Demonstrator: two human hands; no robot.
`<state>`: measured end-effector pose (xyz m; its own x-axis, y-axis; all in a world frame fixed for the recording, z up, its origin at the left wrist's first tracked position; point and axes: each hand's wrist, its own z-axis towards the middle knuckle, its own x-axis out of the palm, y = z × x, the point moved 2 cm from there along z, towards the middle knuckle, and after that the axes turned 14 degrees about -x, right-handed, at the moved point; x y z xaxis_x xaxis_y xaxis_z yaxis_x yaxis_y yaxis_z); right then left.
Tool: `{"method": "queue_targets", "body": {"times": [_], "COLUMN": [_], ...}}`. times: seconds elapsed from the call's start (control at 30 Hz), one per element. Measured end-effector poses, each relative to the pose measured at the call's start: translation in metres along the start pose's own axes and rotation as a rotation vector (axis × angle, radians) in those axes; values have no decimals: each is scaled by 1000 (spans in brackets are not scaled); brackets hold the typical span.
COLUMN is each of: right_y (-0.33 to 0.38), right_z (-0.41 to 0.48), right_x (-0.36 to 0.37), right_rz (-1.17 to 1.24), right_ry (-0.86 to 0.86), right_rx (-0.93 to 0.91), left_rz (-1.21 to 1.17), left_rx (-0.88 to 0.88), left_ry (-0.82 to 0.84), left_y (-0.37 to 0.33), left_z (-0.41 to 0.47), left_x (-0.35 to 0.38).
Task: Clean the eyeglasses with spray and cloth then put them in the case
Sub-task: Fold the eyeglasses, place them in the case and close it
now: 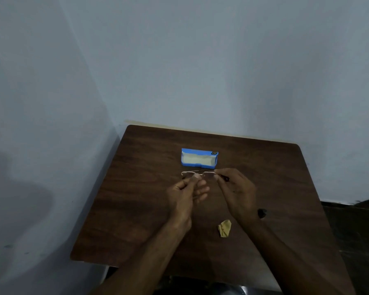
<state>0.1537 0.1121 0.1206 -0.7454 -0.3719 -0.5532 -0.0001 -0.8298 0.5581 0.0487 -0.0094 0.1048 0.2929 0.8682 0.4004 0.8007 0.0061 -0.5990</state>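
Note:
Thin gold-rimmed eyeglasses [200, 173] are held above the dark wooden table [136, 209], just in front of the open blue case [199, 158] with its pale lining. My left hand [186, 193] pinches the left lens between thumb and fingers. My right hand [235, 190] pinches the right end of the frame by the hinge. A crumpled yellow cloth [224, 228] lies on the table below my right wrist. A small dark object [262, 213], possibly the spray bottle, shows partly behind my right wrist.
The table stands in a corner, with a pale wall [200, 71] behind it and to the left. Dark floor [354, 226] lies to the right of the table. Something shiny [232, 290] shows under the near table edge.

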Motion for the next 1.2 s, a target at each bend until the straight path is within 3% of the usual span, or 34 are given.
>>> {"method": "queue_targets", "body": {"times": [0.17,0.33,0.47,0.63,0.83,1.2], "right_y": [-41,-90,-122,-144,-155,-181], "right_z": [2,-6,-16,-20,-13,11], "right_x": [12,20,36,53,61,82], "right_rz": [242,253,270,303,318,339], "right_ry": [-68,-123,-118,-126,-132,-140], "right_rx": [413,592,677,728,760,778], "left_rz": [230,713,1045,1238,1352,1488], "left_rx": [207,569,776,701,725,593], "left_ry": [-145,-265,-236,-127,-171,-127], "left_y": [1,-16,-22,-31,-48,-68], "left_z": [40,114,177,215,235,257], "left_x": [-22,-44,-43,-32,-15,-3]}}
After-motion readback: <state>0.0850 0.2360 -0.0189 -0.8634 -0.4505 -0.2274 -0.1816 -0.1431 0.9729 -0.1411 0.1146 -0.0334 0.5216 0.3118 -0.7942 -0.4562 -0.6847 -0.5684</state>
